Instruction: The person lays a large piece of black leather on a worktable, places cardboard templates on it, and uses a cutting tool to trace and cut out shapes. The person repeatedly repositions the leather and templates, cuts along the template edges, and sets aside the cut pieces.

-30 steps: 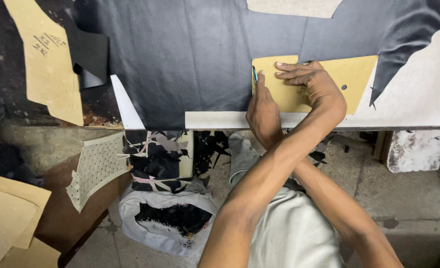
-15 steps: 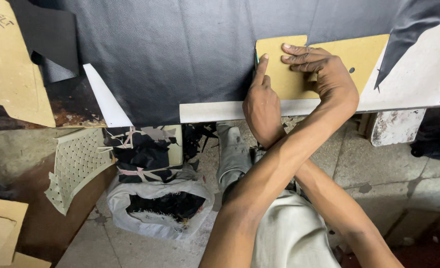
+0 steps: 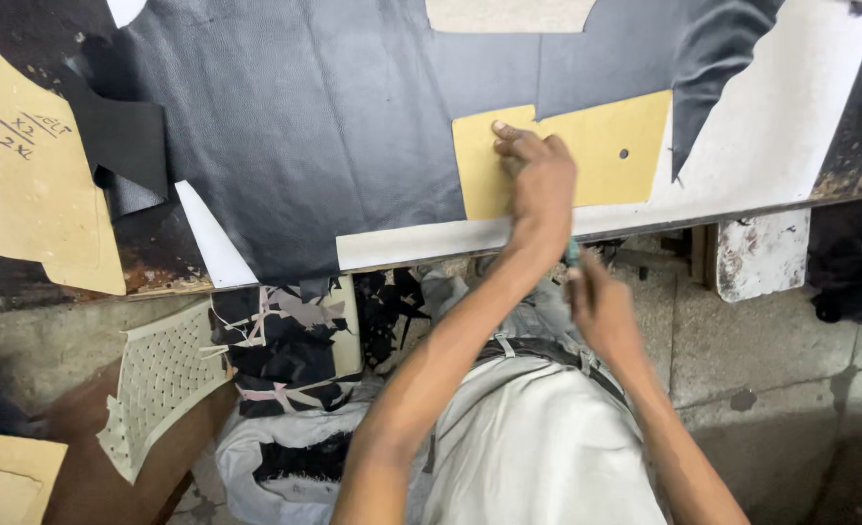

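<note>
A yellow card template with a small round hole lies on a sheet of black leather, near the table's front edge. My left hand rests on the template's left part, fingers pressing it down. My right hand is below the table edge, over my lap, closed round a small teal-handled tool whose tip I cannot make out. The leather covers most of a white cutting board.
Tan card patterns lie at the table's left end, and another pale one at the top. Below the table sit a perforated cream piece, a bag of black scraps and a white block.
My arms were crossed, with the right hand holding the tool at the template's left edge. The right hand has drawn back below the table edge. The left hand has slid left along the template.
</note>
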A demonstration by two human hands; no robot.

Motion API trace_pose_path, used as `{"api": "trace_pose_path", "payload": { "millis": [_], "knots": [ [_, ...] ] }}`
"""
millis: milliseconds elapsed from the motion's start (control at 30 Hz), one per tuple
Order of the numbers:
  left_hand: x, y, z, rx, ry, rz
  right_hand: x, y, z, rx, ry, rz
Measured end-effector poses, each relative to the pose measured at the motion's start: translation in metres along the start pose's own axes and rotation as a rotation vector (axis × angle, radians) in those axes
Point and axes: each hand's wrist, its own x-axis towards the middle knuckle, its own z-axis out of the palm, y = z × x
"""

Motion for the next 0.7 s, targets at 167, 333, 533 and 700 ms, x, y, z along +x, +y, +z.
{"api": "trace_pose_path", "payload": {
  "millis": [167,333,533,700],
  "knots": [
    [-0.067,-0.088,0.034,-0.956,0.229,0.029,0.061,0.027,-0.084,0.359,0.393,-0.196],
    [-0.1,-0.095,0.045,-1.06,0.321,-0.002,0.112,0.024,-0.096,0.425,0.317,-0.285],
    [-0.111,-0.076,0.052,-1.079,0.302,-0.209,0.109,0.021,-0.089,0.475,0.274,-0.412],
    [-0.114,-0.069,0.051,-1.103,0.312,-0.283,0.11,0.03,-0.102,0.518,0.152,-0.423]
  ]
}}
